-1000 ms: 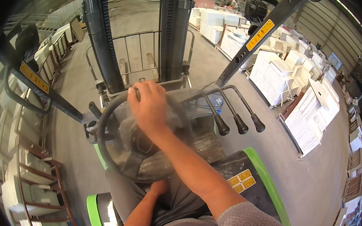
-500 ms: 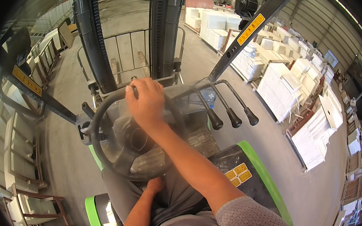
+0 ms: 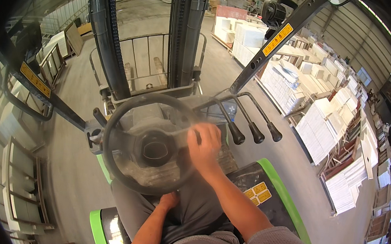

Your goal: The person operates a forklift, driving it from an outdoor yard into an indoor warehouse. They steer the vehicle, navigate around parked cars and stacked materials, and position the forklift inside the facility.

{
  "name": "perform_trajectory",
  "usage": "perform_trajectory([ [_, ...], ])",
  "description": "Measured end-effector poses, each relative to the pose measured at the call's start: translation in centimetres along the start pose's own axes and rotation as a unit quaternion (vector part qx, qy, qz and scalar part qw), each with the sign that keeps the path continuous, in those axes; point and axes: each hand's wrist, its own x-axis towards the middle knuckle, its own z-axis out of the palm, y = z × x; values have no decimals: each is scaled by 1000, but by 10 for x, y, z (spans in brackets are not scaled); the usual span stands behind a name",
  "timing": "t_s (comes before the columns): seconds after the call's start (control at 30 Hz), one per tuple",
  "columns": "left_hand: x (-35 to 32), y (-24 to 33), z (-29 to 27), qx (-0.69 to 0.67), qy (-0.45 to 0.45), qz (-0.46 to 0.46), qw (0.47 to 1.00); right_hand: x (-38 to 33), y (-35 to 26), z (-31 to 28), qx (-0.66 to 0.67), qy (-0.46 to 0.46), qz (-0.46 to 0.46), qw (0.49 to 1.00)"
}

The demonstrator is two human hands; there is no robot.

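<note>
My right hand (image 3: 205, 147) is closed at the right side of a black forklift steering wheel (image 3: 125, 181), its fingers curled over something dark at the rim. Slight blur hides the exact grip. Below the wheel, my left hand (image 3: 169, 199) rests on my lap between my thighs, its fingers hidden by the rim and the trousers. Beyond my right hand stand three black control levers (image 3: 237, 135) with rounded knobs, untouched. A short dark lever (image 3: 99, 115) sticks out to the left of the wheel.
Ahead rise the dark mast (image 3: 180, 39) and a barred load guard (image 3: 140, 54). Stacks of white slabs (image 3: 321, 130) line the right side. On the left stand racks (image 3: 22, 185) holding panels. Concrete floor (image 3: 72, 156) runs between them. A green-edged body panel (image 3: 287, 198) lies beside me.
My right hand has swung clockwise from the top of the wheel to its right side, and the wheel has turned. The surroundings have shifted in view. My left hand has stayed on my lap.
</note>
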Motion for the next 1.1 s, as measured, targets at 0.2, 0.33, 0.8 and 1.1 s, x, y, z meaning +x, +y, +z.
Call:
perform_trajectory([
  [0.2, 24, 0, -31, 28, -22, -26, 999, -12, 7, 14, 21, -27, -11, 999],
  [0.33, 42, -9, -49, 36, -16, -36, 999, -2, 16, 42, 17, -7, -4, 1000],
  [0.8, 120, -16, -85, 11, -55, -19, 998, 52, 68, 113, -20, 12, -3, 1000],
  [1.1, 192, -13, -117, 14, -53, 1, 998, 80, 115, 168, -15, 22, -13, 1000],
])
